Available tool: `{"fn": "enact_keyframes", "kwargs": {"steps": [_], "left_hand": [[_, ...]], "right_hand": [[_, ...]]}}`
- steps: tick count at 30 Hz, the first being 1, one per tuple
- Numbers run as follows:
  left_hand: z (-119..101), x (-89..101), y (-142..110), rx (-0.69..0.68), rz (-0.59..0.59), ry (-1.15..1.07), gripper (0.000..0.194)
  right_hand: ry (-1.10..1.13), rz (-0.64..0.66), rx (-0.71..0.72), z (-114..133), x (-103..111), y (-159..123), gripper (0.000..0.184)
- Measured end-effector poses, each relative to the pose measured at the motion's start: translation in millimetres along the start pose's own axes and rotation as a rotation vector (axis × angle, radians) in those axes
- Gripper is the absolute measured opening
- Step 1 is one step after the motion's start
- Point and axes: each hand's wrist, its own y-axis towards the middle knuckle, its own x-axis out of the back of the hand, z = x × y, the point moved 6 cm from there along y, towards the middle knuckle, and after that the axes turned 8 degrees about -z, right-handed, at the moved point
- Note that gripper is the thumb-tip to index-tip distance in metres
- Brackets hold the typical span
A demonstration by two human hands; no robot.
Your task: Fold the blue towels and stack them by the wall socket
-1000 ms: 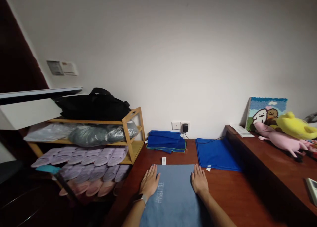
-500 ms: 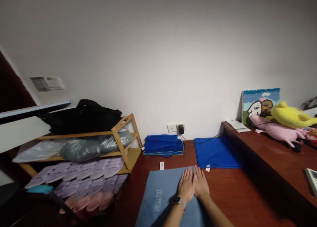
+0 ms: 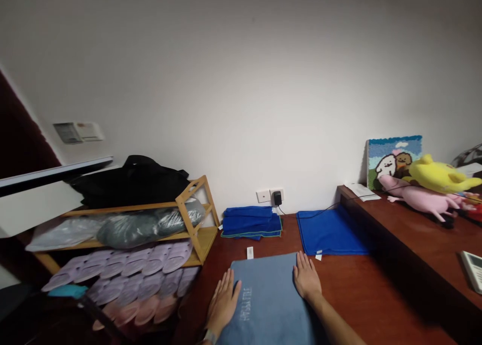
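A grey-blue towel (image 3: 269, 305) lies flat on the reddish-brown wooden surface (image 3: 361, 284), with pale stitched lettering near its left side. My left hand (image 3: 224, 302) rests palm down at the towel's left edge. My right hand (image 3: 306, 279) lies flat on its right edge. Both hands hold nothing, and their fingers are apart. A white tag (image 3: 249, 252) sits just beyond the towel's far edge. A folded stack of blue towels (image 3: 251, 222) and a flat blue towel (image 3: 333, 232) lie farther back.
A bamboo rack (image 3: 196, 229) with lilac slippers (image 3: 150, 264) stands to the left, a black bag (image 3: 130, 184) on top. A raised wooden ledge (image 3: 395, 224) on the right holds plush toys (image 3: 422, 194). A charger (image 3: 277, 198) hangs in a wall socket.
My left hand has moved left, away from my right hand, from the towel's middle to its left edge. My right hand stays near the right edge. The view has shifted slightly.
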Motion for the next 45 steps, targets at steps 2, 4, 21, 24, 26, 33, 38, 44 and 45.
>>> {"fn": "enact_keyframes", "kwargs": {"steps": [2,4,21,24,26,33,38,44,45], "left_hand": [[3.4,-2.9,-1.9,-0.007,-0.036,0.0,0.071],[-1.0,-2.4,-2.5,-0.005,-0.045,-0.002,0.071],[-183.4,18.1,-44.6,-0.408,-0.071,-0.172,0.065],[-250.4,8.5,-62.8,-0.427,0.035,-0.21,0.069],[-267.1,4.9,-70.0,-0.395,0.065,-0.206,0.07],[-148.7,23.8,-77.8,-0.219,0.052,-0.083,0.076],[-29.3,38.3,-88.0,-0.028,0.033,0.033,0.077],[-6.3,38.7,-100.0,-0.024,-0.009,0.045,0.072],[-8.5,38.9,-100.3,-0.022,-0.013,0.042,0.071]], "right_hand": [[0.001,0.007,-0.009,1.8,4.9,0.5,0.066],[-0.001,0.02,-0.028,3.0,12.8,-3.1,0.066],[0.007,0.02,-0.029,-4.5,27.8,-99.0,0.065],[0.009,0.027,0.038,-3.1,29.8,-101.2,0.063],[-0.003,0.035,0.087,-1.8,30.9,-103.0,0.064],[-0.019,0.014,0.0,-3.3,33.8,-102.1,0.065],[-0.04,0.035,-0.011,-5.0,29.3,-102.7,0.066],[-0.051,0.057,-0.033,-3.5,35.0,-105.3,0.066],[-0.05,0.061,-0.038,-3.1,36.8,-108.2,0.066]]}}
